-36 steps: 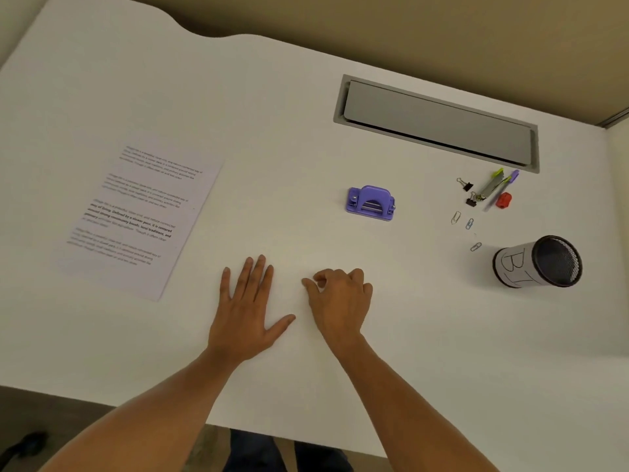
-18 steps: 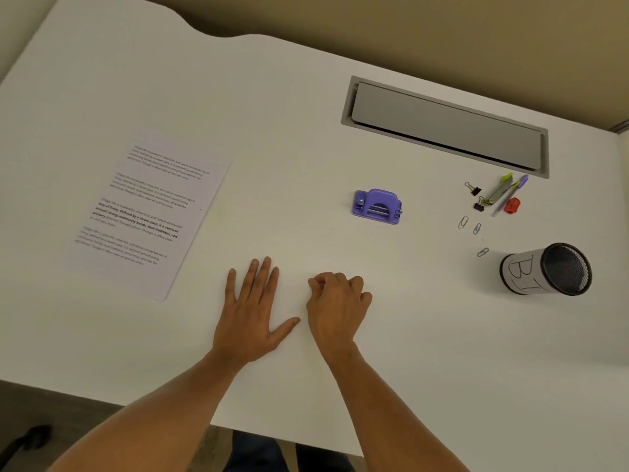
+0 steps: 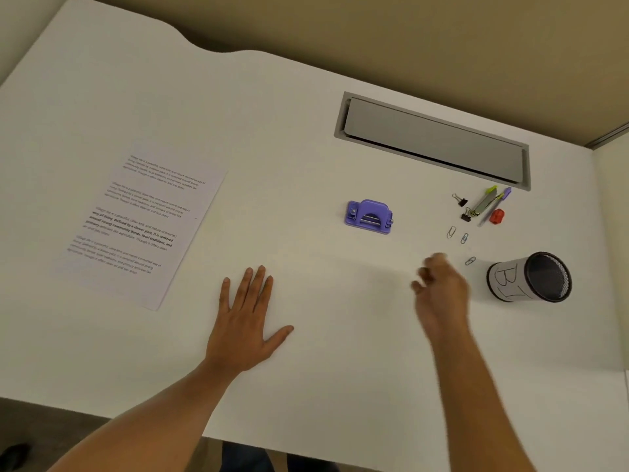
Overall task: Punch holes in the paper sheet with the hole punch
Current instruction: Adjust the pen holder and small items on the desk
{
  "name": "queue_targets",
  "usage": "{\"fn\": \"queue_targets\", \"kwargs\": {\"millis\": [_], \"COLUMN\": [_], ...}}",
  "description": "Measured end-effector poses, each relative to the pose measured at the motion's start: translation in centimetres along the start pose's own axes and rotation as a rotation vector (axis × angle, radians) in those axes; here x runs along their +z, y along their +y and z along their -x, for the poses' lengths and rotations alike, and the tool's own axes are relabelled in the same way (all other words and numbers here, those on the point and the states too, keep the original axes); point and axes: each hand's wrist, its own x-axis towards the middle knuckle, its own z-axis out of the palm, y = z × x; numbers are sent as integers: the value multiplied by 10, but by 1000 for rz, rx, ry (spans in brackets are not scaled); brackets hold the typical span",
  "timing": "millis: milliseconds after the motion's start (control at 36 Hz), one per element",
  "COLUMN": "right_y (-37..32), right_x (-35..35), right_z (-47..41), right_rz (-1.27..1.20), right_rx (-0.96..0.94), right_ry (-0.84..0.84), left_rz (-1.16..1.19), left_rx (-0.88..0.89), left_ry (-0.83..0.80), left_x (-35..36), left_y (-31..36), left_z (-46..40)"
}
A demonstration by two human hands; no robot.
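The left hand point(image 3: 243, 330) lies flat on the desk point(image 3: 306, 97), its fingers point(image 3: 253, 284) straight and slightly spread, thumb out to the side, holding nothing. The right hand point(image 3: 440, 291) is motion-blurred above the desk; its fingers look loosely curled and nothing shows in them, but the blur keeps me from telling their exact pose. Taking the punch point(image 3: 369, 217) as landmark: this purple hole punch sits upright on the desk, beyond and between the two hands, touched by neither. The paper point(image 3: 143, 226), a printed sheet, lies flat well to the left of the punch, beyond the left hand and apart from it. To the right of the punch and nearer the person, a black mesh cup point(image 3: 531, 278) lies on its side with its open mouth facing right, a white label marked "B7" around it; I cannot see anything inside it. Between the punch and the cup lie three paper clips point(image 3: 451, 232). Further right of the punch are two binder clips point(image 3: 461, 201), pens point(image 3: 486, 201) and a small red item point(image 3: 496, 216). Beyond the punch a grey cable tray point(image 3: 432, 141) is set into the white desk. A tan wall point(image 3: 408, 35) stands behind the desk's curved far edge.
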Motion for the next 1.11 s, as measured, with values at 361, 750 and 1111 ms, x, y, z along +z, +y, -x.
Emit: {"fn": "queue_targets", "kwargs": {"millis": [361,750,1111], "right_y": [-111,-124,-11], "right_x": [-143,-155,-43], "right_z": [-76,-102,-12], "right_rz": [754,1028,974], "right_rx": [-282,-240,-666], "right_ry": [458,470,-142], "left_rz": [15,8,-31], "left_rx": [48,27,29], "left_ry": [151,139,106], "left_x": [8,8,6], "left_y": [1,2,1], "left_z": [0,-2,-2]}}
